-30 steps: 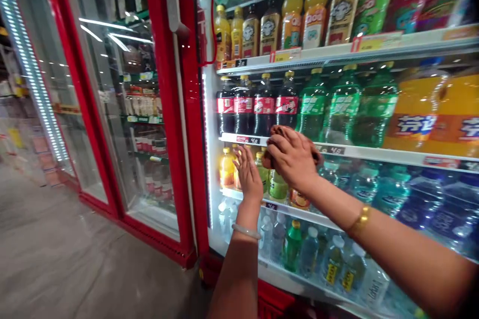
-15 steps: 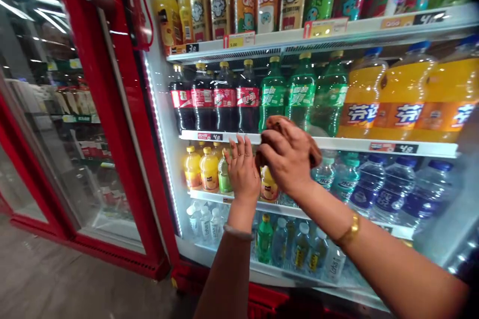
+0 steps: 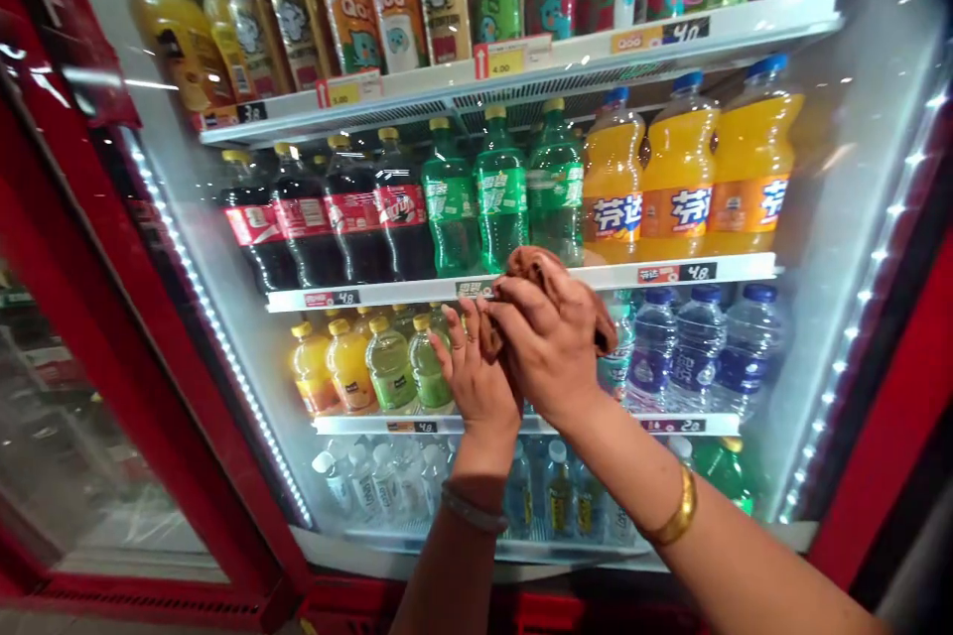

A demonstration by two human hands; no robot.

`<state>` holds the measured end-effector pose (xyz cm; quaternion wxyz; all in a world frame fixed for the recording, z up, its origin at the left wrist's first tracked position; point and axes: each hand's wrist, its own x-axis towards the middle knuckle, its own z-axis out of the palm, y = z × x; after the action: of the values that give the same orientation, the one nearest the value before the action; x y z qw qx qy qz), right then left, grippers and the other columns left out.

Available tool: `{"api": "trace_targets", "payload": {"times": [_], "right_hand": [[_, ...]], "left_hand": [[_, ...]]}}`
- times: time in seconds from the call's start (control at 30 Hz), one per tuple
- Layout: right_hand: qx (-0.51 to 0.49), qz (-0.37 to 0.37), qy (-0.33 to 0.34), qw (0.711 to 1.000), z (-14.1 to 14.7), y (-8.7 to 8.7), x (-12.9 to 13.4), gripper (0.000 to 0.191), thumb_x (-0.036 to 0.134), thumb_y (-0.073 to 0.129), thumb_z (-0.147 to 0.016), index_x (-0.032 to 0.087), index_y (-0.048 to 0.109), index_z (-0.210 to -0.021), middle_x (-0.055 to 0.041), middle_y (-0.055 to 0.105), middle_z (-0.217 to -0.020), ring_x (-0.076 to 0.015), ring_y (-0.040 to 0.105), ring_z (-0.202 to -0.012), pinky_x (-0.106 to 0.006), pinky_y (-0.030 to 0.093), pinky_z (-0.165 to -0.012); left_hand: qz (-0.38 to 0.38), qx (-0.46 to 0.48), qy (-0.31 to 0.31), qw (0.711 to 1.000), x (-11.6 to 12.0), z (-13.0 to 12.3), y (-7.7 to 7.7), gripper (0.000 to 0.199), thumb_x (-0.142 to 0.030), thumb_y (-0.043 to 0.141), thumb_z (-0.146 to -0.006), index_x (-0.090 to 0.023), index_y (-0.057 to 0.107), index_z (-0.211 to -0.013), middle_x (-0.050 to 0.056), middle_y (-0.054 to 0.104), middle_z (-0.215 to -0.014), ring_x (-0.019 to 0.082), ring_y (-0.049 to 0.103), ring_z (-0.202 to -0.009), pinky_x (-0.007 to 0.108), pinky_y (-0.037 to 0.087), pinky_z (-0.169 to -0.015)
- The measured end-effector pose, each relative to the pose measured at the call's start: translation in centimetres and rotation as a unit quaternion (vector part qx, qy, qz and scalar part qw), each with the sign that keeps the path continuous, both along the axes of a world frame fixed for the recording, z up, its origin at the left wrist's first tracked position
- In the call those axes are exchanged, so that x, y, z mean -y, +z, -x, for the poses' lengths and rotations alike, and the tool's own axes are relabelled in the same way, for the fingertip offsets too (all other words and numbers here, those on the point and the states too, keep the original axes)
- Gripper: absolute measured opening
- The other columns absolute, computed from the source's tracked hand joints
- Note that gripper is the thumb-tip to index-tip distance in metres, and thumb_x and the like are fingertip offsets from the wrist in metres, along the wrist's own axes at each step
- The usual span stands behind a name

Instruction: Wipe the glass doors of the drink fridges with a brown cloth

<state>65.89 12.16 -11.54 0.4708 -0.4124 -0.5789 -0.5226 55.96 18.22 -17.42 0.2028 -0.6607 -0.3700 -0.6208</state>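
Observation:
My right hand (image 3: 547, 342), with a gold bangle at its wrist, has its fingers wrapped round a crumpled brown cloth (image 3: 602, 322). Folds of the cloth show above the knuckles and at both sides of the hand. Just to the left, my left hand (image 3: 480, 377) is raised with its fingers spread, a grey band on its wrist. Its palm side lies close against the right hand, near the cloth's left end. Both hands are in front of the glass of a lit drinks cooler, around the height of the price rail (image 3: 596, 275).
Behind the glass stand cola bottles (image 3: 349, 218), green bottles (image 3: 502, 189), orange soda bottles (image 3: 681, 169), small juice bottles (image 3: 348, 367) and blue-labelled water bottles (image 3: 698, 342). Red door frames (image 3: 879, 417) border the cooler; another glass door (image 3: 96, 456) is at the left.
The view has turned right, so the shelves sit further left and the cooler's right edge shows. My two hands have come closer together, the right one still holding the cloth.

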Motion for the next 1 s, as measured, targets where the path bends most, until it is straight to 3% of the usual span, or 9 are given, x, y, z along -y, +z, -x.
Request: {"api": "trace_targets", "payload": {"times": [0.13, 0.3, 0.4, 0.53, 0.63, 0.7, 0.8, 0.9, 1.0], "right_hand": [[0.007, 0.019, 0.026, 0.999, -3.5, -1.7, 1.8, 0.019, 0.026, 0.063, -0.094, 0.032, 0.072, -0.11, 0.0009, 0.066, -0.133, -0.0258, 0.049, -0.138, -0.046, 0.045, -0.116], [-0.167, -0.025, 0.026, 0.985, -10.1, -0.8, 4.6, 0.015, 0.028, 0.068, -0.091, 0.028, 0.073, -0.105, -0.0091, 0.064, -0.13, -0.0326, 0.06, -0.124, -0.062, 0.041, -0.114], [-0.195, -0.022, 0.015, 0.98, -9.6, -1.0, 4.2, 0.018, 0.026, 0.065, -0.091, 0.03, 0.073, -0.107, -0.0081, 0.062, -0.135, -0.0355, 0.054, -0.133, -0.064, 0.036, -0.118], [-0.03, 0.033, 0.028, 0.999, -7.4, -3.6, 3.1, 0.026, 0.028, 0.065, -0.09, 0.034, 0.073, -0.114, -0.0004, 0.064, -0.137, -0.031, 0.036, -0.149, -0.054, 0.038, -0.122], [0.018, 0.035, 0.061, 0.997, -9.0, -4.7, 3.4, 0.017, 0.026, 0.065, -0.089, 0.033, 0.075, -0.101, 0.0013, 0.067, -0.13, -0.0284, 0.043, -0.145, -0.052, 0.04, -0.122], [-0.008, 0.002, 0.063, 0.998, -11.2, -4.5, 4.1, 0.011, 0.024, 0.07, -0.087, 0.031, 0.074, -0.094, -0.0009, 0.068, -0.125, -0.0306, 0.049, -0.139, -0.054, 0.044, -0.118], [-0.104, -0.045, 0.021, 0.993, -13.0, -3.4, 5.1, 0.016, 0.026, 0.078, -0.083, 0.03, 0.075, -0.098, -0.0062, 0.063, -0.13, -0.0353, 0.053, -0.132, -0.062, 0.044, -0.115], [-0.18, -0.022, -0.003, 0.983, -12.0, -3.1, 5.3, 0.017, 0.029, 0.075, -0.085, 0.031, 0.077, -0.102, -0.007, 0.057, -0.139, -0.0389, 0.048, -0.137, -0.068, 0.039, -0.117], [-0.134, 0.004, 0.002, 0.991, -10.9, -4.0, 4.9, 0.02, 0.028, 0.071, -0.087, 0.037, 0.077, -0.104, -0.0021, 0.056, -0.14, -0.0374, 0.035, -0.146, -0.062, 0.04, -0.119]], "left_hand": [[0.002, -0.001, -0.017, 1.0, 0.2, -0.5, 0.6, 0.064, -0.028, 0.038, -0.106, -0.028, 0.015, -0.165, 0.006, 0.025, -0.17, 0.026, 0.006, -0.162, 0.058, -0.001, -0.133], [0.043, 0.049, -0.001, 0.998, 1.7, -2.2, 1.0, 0.064, -0.027, 0.033, -0.107, -0.031, 0.007, -0.166, 0.007, 0.015, -0.173, 0.028, 0.004, -0.162, 0.064, 0.0, -0.131], [0.045, 0.077, 0.002, 0.996, 2.2, -4.0, 0.0, 0.064, -0.027, 0.032, -0.108, -0.034, 0.007, -0.166, 0.005, 0.011, -0.173, 0.026, 0.001, -0.163, 0.063, 0.001, -0.131], [0.028, 0.051, 0.017, 0.998, 2.2, -6.0, -1.9, 0.068, -0.028, 0.038, -0.106, -0.034, 0.005, -0.165, 0.005, 0.013, -0.172, 0.025, 0.001, -0.162, 0.061, -0.001, -0.132], [0.019, -0.004, 0.009, 1.0, 2.7, -7.3, -2.6, 0.07, -0.028, 0.042, -0.104, -0.033, 0.008, -0.165, 0.004, 0.02, -0.171, 0.027, 0.004, -0.162, 0.062, -0.003, -0.131], [0.023, -0.039, -0.012, 0.999, 3.6, -8.4, -2.7, 0.071, -0.025, 0.042, -0.103, -0.034, 0.01, -0.165, 0.003, 0.024, -0.17, 0.027, 0.004, -0.162, 0.063, -0.007, -0.13], [0.034, -0.101, -0.062, 0.992, 5.0, -10.2, -2.8, 0.071, -0.023, 0.044, -0.101, -0.036, 0.014, -0.165, 0.001, 0.027, -0.169, 0.027, 0.004, -0.162, 0.063, -0.014, -0.128], [0.046, -0.116, -0.093, 0.988, 5.6, -11.7, -3.3, 0.069, -0.023, 0.044, -0.101, -0.034, 0.022, -0.165, 0.003, 0.032, -0.168, 0.027, 0.004, -0.162, 0.063, -0.017, -0.126], [0.04, -0.09, -0.096, 0.991, 5.4, -12.3, -3.7, 0.064, -0.026, 0.04, -0.103, -0.03, 0.023, -0.165, 0.004, 0.04, -0.165, 0.023, 0.004, -0.162, 0.06, -0.016, -0.128]]}}
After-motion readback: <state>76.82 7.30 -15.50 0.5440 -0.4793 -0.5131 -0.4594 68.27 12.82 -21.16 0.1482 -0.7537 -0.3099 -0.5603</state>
